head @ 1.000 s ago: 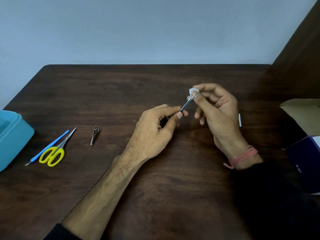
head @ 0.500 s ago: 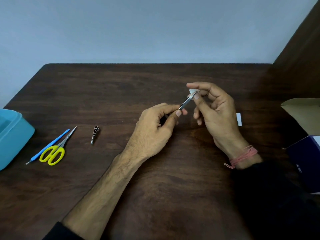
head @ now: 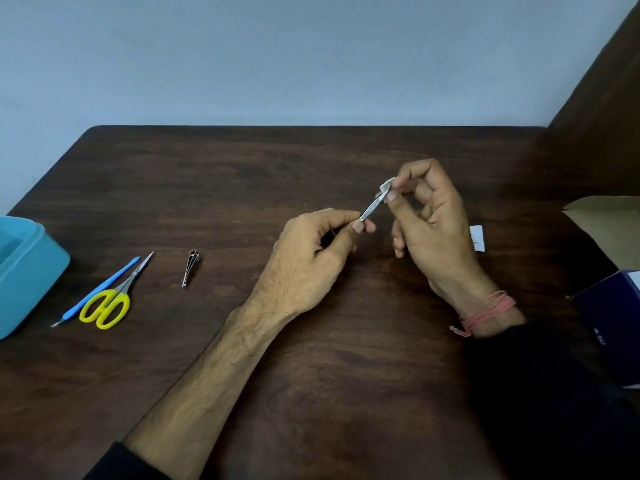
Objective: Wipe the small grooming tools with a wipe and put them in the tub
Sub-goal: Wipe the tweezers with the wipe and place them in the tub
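Observation:
My left hand (head: 311, 258) pinches the lower end of a thin metal grooming tool (head: 370, 208), held slanted above the table. My right hand (head: 433, 226) pinches a small white wipe (head: 387, 186) around the tool's upper tip. The teal tub (head: 27, 271) stands at the table's left edge. Beside it lie yellow-handled scissors (head: 110, 299), a blue-handled tool (head: 100, 289) and a small nail clipper (head: 190, 268).
A small white wrapper (head: 477, 238) lies on the dark wooden table (head: 311, 393) just right of my right hand. A brown cardboard box (head: 609, 223) and a dark blue box (head: 613, 323) sit at the right edge. A wall runs behind the table.
My right hand has shifted the wipe a little along the tool's tip, and its fingers have opened out slightly. My left hand keeps its grip in about the same place.

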`<state>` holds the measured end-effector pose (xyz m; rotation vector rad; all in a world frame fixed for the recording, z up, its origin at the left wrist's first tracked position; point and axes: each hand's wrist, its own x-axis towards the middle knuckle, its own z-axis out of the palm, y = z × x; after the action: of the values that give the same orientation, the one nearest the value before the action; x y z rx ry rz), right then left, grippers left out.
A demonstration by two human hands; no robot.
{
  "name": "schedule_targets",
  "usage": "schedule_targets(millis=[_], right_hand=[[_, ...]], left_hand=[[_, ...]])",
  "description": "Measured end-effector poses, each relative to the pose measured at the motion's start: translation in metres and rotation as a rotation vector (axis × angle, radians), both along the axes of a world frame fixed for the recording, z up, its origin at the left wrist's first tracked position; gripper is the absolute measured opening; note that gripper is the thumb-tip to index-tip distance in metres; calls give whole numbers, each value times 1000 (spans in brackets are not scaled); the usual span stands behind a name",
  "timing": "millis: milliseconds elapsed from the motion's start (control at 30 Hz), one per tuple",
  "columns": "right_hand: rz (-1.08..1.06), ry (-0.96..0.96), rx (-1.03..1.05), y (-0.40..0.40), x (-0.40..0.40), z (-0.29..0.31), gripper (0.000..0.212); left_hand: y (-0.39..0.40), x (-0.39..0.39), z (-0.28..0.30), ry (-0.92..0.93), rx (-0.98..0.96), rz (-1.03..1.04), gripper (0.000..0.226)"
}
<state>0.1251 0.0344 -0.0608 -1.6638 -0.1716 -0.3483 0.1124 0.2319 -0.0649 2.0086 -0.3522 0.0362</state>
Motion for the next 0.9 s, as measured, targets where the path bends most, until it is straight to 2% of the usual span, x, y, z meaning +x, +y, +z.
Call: schedule_targets(millis=[267,533,900], right_hand=[[-22,43,48,0,0,-1,10],[21,51,40,-1,0,-1,12],[38,31,29,-2,2,-4,12]], left_hand=[[0,1,1,-9,8,0,20],[0,2,0,-30,15,-3,21],[-1,1,-1,-168,73,44,24]])
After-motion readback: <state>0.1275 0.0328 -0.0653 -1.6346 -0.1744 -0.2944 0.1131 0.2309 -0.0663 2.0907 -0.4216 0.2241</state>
